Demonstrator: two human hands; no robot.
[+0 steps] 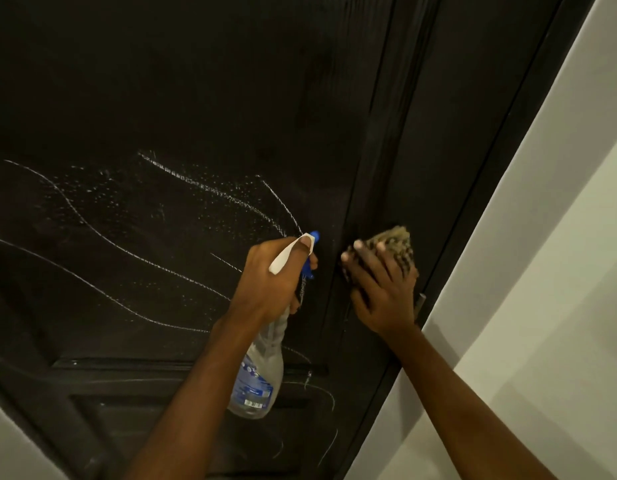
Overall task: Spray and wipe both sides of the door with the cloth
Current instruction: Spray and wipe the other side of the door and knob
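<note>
Two sets of fingers are at work on my feed. Those of the left hand are curled round the neck of a clear plastic spray bottle with a blue-and-white trigger head. One fingertip lies on the white top and the nozzle is aimed at the panel. Those of the right hand are spread and fairly straight over a bunched tan-and-dark checked cloth. They hold it to the surface by pressure, not by a pinch.

Both hands work at a tall dark wooden door. The cloth is on the raised vertical moulding near the door's right edge, with the bottle just beside it to the left. White droplets and thin curving streaks of spray fan across the panel left of the nozzle, not yet wiped. A pale wall runs down the right.

I judge the cloth soft and light, apt to fold or slide under a flat palm on a wet surface, so I would keep the whole hand over its middle. The bottle looks partly full, light but bottom-heavy, and the neck under the trigger is the place to hold it. The door may swing under a push, so I would press evenly. Whether the other side is done I cannot tell.
</note>
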